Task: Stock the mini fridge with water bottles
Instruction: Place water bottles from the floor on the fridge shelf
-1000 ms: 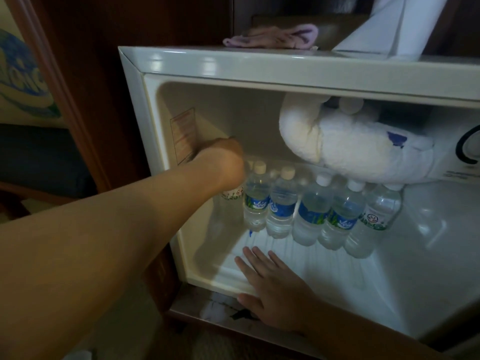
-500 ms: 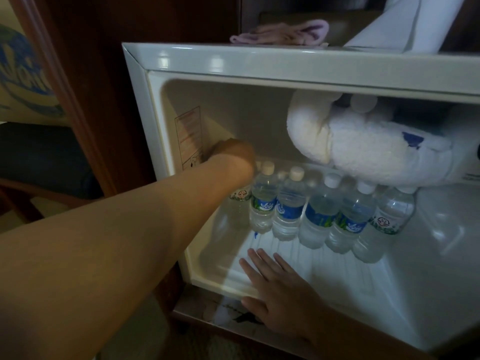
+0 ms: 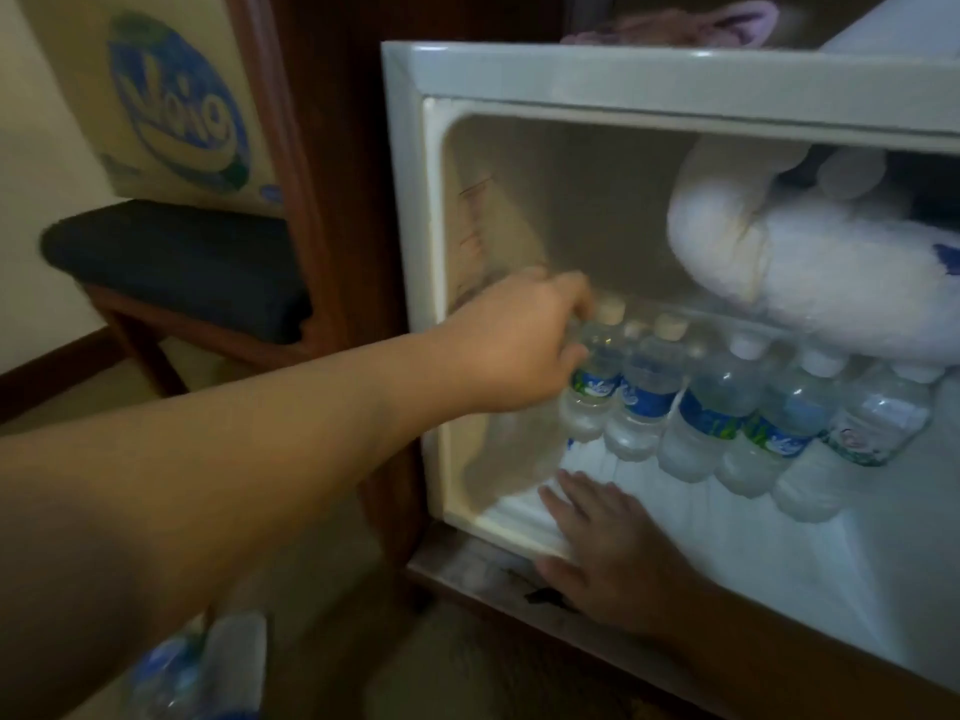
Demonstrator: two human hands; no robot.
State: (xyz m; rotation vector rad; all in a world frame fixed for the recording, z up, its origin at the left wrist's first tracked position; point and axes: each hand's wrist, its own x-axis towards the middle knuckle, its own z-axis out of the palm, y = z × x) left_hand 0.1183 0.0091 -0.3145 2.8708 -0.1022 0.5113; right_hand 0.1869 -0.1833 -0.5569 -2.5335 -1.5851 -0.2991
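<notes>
The white mini fridge (image 3: 410,210) stands open. A row of several small water bottles (image 3: 711,407) with blue labels lines the back of its floor. My left hand (image 3: 514,345) reaches in at the left end of the row, fingers curled over the neck and shoulder of the leftmost water bottle (image 3: 589,392). Whatever stands further left is hidden behind that hand. My right hand (image 3: 597,543) lies flat, fingers apart, on the front lip of the fridge floor, holding nothing.
A thick lump of white frost (image 3: 810,272) hangs over the right of the row. More bottles (image 3: 171,672) lie on the floor at lower left. A dark cushioned stool (image 3: 176,262) and a printed carton (image 3: 176,101) stand left of the wooden cabinet.
My left hand has pulled back from the fridge's rear left corner and now sits lower, against the leftmost blue-labelled bottle. The view has swung left. My right hand has stayed put.
</notes>
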